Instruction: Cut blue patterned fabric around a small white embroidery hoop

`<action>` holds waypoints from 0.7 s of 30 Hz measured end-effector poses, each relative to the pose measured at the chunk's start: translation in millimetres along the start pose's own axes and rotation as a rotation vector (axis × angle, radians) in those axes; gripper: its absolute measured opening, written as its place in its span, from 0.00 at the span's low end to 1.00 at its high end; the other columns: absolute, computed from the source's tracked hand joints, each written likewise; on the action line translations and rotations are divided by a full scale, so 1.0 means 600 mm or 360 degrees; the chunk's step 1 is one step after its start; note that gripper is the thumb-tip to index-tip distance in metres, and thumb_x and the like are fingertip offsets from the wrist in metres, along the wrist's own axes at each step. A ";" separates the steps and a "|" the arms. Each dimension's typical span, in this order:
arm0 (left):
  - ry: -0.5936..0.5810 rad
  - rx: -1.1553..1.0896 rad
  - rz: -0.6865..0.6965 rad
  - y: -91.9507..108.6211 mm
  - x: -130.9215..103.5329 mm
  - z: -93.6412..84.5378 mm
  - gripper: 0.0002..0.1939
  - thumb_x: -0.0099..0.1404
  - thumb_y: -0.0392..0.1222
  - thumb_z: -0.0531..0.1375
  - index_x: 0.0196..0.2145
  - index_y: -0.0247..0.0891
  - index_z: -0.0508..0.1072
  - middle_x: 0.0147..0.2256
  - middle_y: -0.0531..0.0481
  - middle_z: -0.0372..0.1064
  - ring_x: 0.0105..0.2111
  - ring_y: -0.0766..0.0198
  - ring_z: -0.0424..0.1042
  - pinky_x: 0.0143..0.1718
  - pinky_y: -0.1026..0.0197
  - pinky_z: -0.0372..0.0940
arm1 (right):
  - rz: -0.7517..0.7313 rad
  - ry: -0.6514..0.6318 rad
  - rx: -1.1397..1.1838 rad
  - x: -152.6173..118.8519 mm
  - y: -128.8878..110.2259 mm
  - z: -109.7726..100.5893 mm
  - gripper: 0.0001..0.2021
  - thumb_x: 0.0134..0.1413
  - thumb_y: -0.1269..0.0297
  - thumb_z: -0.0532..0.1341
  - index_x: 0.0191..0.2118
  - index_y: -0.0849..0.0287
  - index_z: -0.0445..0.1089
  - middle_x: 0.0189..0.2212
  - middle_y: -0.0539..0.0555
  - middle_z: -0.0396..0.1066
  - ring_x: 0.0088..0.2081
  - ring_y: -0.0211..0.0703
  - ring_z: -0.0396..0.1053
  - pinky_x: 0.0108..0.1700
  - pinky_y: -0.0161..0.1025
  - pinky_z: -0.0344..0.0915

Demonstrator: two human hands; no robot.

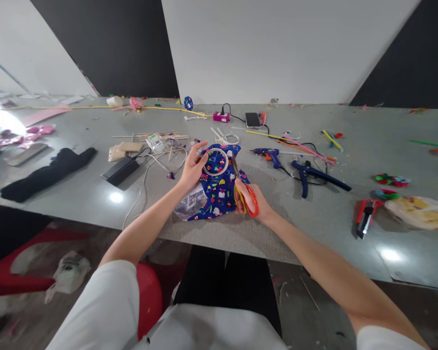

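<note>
My left hand (194,167) grips a pale ring (225,167), pressing it against a blue patterned cloth (221,197). Through the ring's middle the same print shows. In my right hand (253,199) is a pair of scissors (254,206) with red and yellow handles. Its blades point away from me, along the cloth's right side near the ring; whether they are apart or closed I cannot make out. Under the cloth's lower left corner lies a clear plastic bag (191,201).
Right of the cloth lie a blue glue gun (272,155), dark blue pliers-like tool (306,175) and a red box cutter (366,218). Leftward are a black power adapter (120,170) with cables and a black cloth (49,172). A phone (253,120) and pink power strip (221,116) sit behind.
</note>
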State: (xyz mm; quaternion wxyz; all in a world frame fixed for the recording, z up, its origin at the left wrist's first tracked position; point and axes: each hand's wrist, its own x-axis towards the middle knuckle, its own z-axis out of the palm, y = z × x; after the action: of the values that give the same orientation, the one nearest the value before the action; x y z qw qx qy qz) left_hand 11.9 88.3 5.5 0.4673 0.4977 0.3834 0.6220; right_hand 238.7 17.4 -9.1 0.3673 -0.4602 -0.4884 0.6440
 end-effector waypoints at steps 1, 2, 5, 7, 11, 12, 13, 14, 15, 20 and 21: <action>0.0005 -0.0004 -0.0001 0.000 0.000 0.000 0.24 0.66 0.51 0.70 0.58 0.50 0.75 0.57 0.47 0.75 0.53 0.53 0.76 0.61 0.48 0.69 | -0.0028 0.0012 -0.0004 0.000 0.002 0.000 0.31 0.57 0.28 0.63 0.23 0.52 0.65 0.13 0.48 0.64 0.14 0.39 0.62 0.20 0.44 0.73; 0.0011 -0.0008 0.0001 0.001 0.000 0.001 0.23 0.66 0.50 0.70 0.58 0.49 0.76 0.58 0.47 0.74 0.53 0.53 0.76 0.61 0.48 0.69 | -0.0062 0.0033 -0.0015 0.000 0.004 0.000 0.30 0.57 0.29 0.64 0.23 0.52 0.65 0.12 0.48 0.63 0.13 0.39 0.61 0.19 0.43 0.72; 0.0042 -0.0030 0.0003 0.001 0.001 0.001 0.22 0.66 0.48 0.71 0.57 0.49 0.76 0.60 0.47 0.72 0.56 0.52 0.75 0.62 0.47 0.69 | -0.0124 0.0103 -0.0066 -0.001 0.007 -0.002 0.31 0.57 0.31 0.66 0.20 0.52 0.63 0.10 0.47 0.61 0.11 0.39 0.58 0.15 0.43 0.69; 0.0049 -0.0024 0.0015 0.001 0.001 0.001 0.22 0.66 0.48 0.71 0.57 0.50 0.76 0.61 0.48 0.72 0.56 0.52 0.75 0.62 0.47 0.69 | -0.0107 0.0116 -0.0107 -0.002 0.005 -0.003 0.31 0.57 0.32 0.66 0.20 0.53 0.63 0.10 0.47 0.61 0.11 0.39 0.58 0.15 0.43 0.68; -0.0004 0.0077 0.0090 -0.001 0.000 0.000 0.22 0.68 0.52 0.69 0.58 0.52 0.76 0.61 0.50 0.72 0.55 0.53 0.75 0.63 0.47 0.69 | -0.0080 0.0078 -0.0191 -0.005 -0.003 -0.005 0.31 0.57 0.31 0.65 0.20 0.53 0.63 0.11 0.48 0.62 0.12 0.39 0.60 0.18 0.42 0.71; -0.0019 0.0079 0.0093 -0.002 0.000 -0.001 0.23 0.68 0.52 0.69 0.58 0.52 0.75 0.61 0.50 0.72 0.55 0.53 0.75 0.63 0.47 0.69 | -0.0095 0.0058 -0.0183 -0.005 -0.005 -0.005 0.31 0.57 0.30 0.65 0.21 0.53 0.63 0.11 0.48 0.62 0.13 0.38 0.61 0.18 0.42 0.71; -0.0031 0.0066 0.0085 -0.002 0.000 -0.001 0.23 0.67 0.53 0.69 0.58 0.52 0.75 0.61 0.50 0.72 0.55 0.52 0.75 0.62 0.47 0.69 | -0.0113 0.0041 -0.0163 -0.005 -0.006 -0.006 0.31 0.57 0.30 0.64 0.22 0.53 0.63 0.12 0.47 0.62 0.13 0.38 0.61 0.18 0.41 0.71; -0.0039 0.0046 0.0070 -0.002 0.000 -0.001 0.24 0.67 0.53 0.70 0.58 0.53 0.75 0.61 0.50 0.72 0.56 0.52 0.75 0.62 0.47 0.70 | -0.0129 0.0023 -0.0142 -0.005 -0.007 -0.006 0.31 0.57 0.29 0.64 0.22 0.53 0.63 0.12 0.47 0.62 0.13 0.38 0.61 0.19 0.41 0.71; -0.0043 0.0026 0.0054 -0.001 0.000 0.000 0.24 0.66 0.53 0.70 0.58 0.52 0.75 0.60 0.50 0.72 0.56 0.52 0.75 0.62 0.47 0.70 | -0.0139 0.0011 -0.0131 -0.005 -0.007 -0.006 0.31 0.57 0.29 0.63 0.23 0.53 0.63 0.12 0.47 0.62 0.13 0.38 0.61 0.19 0.40 0.70; -0.0014 0.0008 0.0051 0.002 -0.003 0.004 0.24 0.66 0.51 0.71 0.58 0.50 0.76 0.58 0.47 0.73 0.55 0.53 0.75 0.63 0.48 0.69 | -0.0083 0.0080 -0.0263 -0.003 -0.007 -0.005 0.32 0.58 0.28 0.62 0.22 0.52 0.62 0.12 0.48 0.62 0.14 0.39 0.61 0.20 0.43 0.72; -0.0016 0.0015 0.0061 0.002 -0.003 0.004 0.23 0.66 0.51 0.71 0.58 0.49 0.75 0.58 0.47 0.73 0.55 0.53 0.75 0.63 0.48 0.69 | -0.0058 0.0125 -0.0294 -0.003 -0.008 -0.004 0.32 0.57 0.28 0.63 0.21 0.52 0.62 0.12 0.48 0.62 0.14 0.39 0.61 0.20 0.43 0.72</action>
State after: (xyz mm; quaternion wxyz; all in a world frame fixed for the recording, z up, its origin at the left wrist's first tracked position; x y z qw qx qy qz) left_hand 14.3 86.5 6.7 0.4548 0.5102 0.3745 0.6266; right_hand 241.5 17.5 -4.2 0.3538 -0.5079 -0.5394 0.5708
